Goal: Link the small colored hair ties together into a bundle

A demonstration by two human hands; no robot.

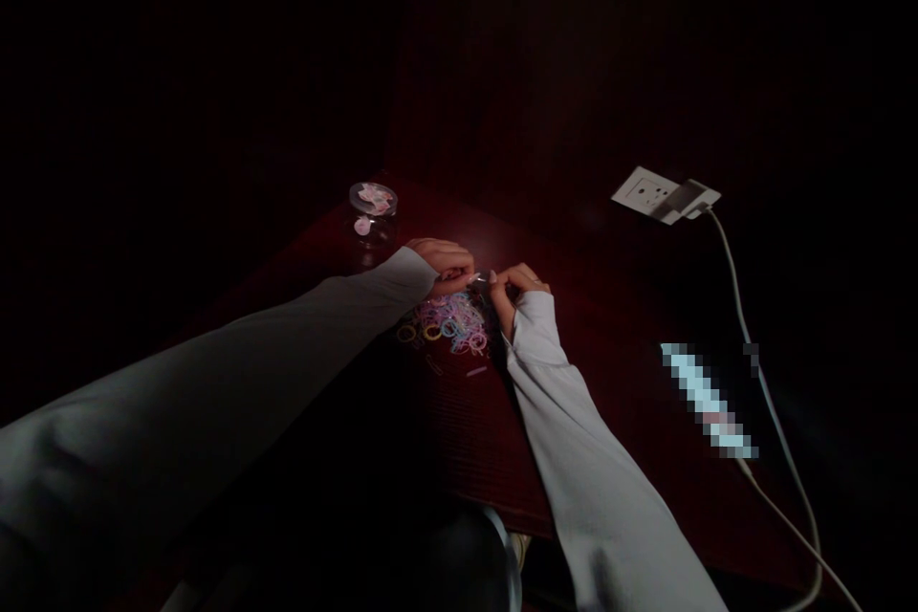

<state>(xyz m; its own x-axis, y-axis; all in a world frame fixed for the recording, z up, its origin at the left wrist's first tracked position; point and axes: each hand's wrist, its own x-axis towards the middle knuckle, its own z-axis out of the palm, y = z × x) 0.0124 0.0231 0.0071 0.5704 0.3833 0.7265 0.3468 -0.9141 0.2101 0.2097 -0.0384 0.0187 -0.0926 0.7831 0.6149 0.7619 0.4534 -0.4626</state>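
My left hand (443, 260) and my right hand (520, 281) meet above a pile of small coloured elastic bands (451, 320). Between the fingertips of both hands is a small, greyish, shiny piece (482, 281), too dim for me to tell its kind. Both hands have their fingers bent in a pinch. Pink, purple, blue and yellow bands lie heaped just below my hands. A clear round jar (373, 210) with a pink-patterned lid stands beyond my left hand.
A white wall socket (649, 195) with a plugged-in charger (692, 199) is at the right. Its white cable (735, 287) hangs down past a blurred, lit, phone-like device (707, 402). The dark red table (466, 440) ends near my body. The surroundings are very dark.
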